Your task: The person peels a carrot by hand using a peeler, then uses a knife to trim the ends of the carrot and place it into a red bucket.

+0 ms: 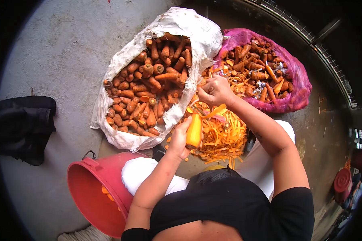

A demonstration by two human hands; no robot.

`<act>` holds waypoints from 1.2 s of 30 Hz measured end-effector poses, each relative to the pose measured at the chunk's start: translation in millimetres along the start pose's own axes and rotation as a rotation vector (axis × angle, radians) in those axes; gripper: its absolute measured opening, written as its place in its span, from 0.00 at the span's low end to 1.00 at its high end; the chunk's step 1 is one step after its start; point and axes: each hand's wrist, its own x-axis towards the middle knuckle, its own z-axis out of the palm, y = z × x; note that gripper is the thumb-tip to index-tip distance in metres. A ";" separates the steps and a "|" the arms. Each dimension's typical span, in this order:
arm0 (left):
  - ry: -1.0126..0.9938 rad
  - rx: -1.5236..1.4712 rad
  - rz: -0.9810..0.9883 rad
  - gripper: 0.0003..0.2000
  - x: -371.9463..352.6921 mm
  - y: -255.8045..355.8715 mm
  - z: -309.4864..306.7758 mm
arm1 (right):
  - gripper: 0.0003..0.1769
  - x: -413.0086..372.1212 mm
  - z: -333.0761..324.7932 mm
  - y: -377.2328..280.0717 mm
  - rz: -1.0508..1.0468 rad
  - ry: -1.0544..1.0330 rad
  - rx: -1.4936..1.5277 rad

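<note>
Where the grey floor (64, 52) stretches left of the white sack (201, 28), a black cloth (26, 128) lies, well apart from it. On the sack's near side is a red bucket (104, 158), its mouth in view and a few orange pieces (106, 192) inside; whether it leans I cannot tell. The white sack itself gapes wide, packed with unpeeled carrots (136, 92). Just right of its near edge, the left hand (180, 138) is clamped round a bright, smooth carrot (194, 131), thick end toward the person. Right of the sack's middle, the right hand (217, 90) is raised beyond that carrot, fingers curled together; from here I cannot tell what they enclose. Below it and right of the same sack spreads a heap of orange peelings (225, 142). Beside the sack's far right edge sits a magenta mesh sack (299, 96), open on more carrots and scraps. Farthest right, well apart from the white sack, is a red container (343, 182).
</note>
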 end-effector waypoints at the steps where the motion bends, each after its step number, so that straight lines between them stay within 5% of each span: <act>1: 0.003 0.000 0.001 0.17 -0.9 1.1 0.0 | 0.17 1.1 -0.2 -0.9 -0.006 0.007 0.002; 6: -0.083 -0.011 -0.004 0.21 -0.4 4.4 -6.1 | 0.23 6.5 -2.1 10.9 0.201 -0.180 -0.008; 7: -0.091 -0.004 0.009 0.22 -2.9 5.8 -3.6 | 0.25 7.1 0.4 24.0 0.036 -0.018 -0.231; 9: -0.114 0.026 0.033 0.23 -7.3 13.7 2.9 | 0.24 12.1 -8.7 39.0 0.489 -0.147 -0.405; 13: -0.015 -0.108 0.082 0.23 4.3 14.2 -8.9 | 0.22 20.4 -21.9 18.8 0.651 -0.147 -0.061; 15: -0.018 -0.147 0.067 0.22 12.1 15.1 -18.3 | 0.21 18.5 -21.0 -1.1 0.566 -0.213 0.039; 19: 0.113 -0.208 0.122 0.17 28.6 8.5 -25.6 | 0.20 7.5 -7.7 -32.7 -0.030 -0.080 0.076; 25: 0.111 -0.224 0.054 0.13 27.2 14.1 -7.9 | 0.20 -0.1 -3.6 -49.7 -0.203 -0.042 0.126; 36: 0.143 -0.186 0.060 0.15 25.1 3.3 1.3 | 0.20 -5.6 -0.1 -44.7 -0.210 -0.014 0.189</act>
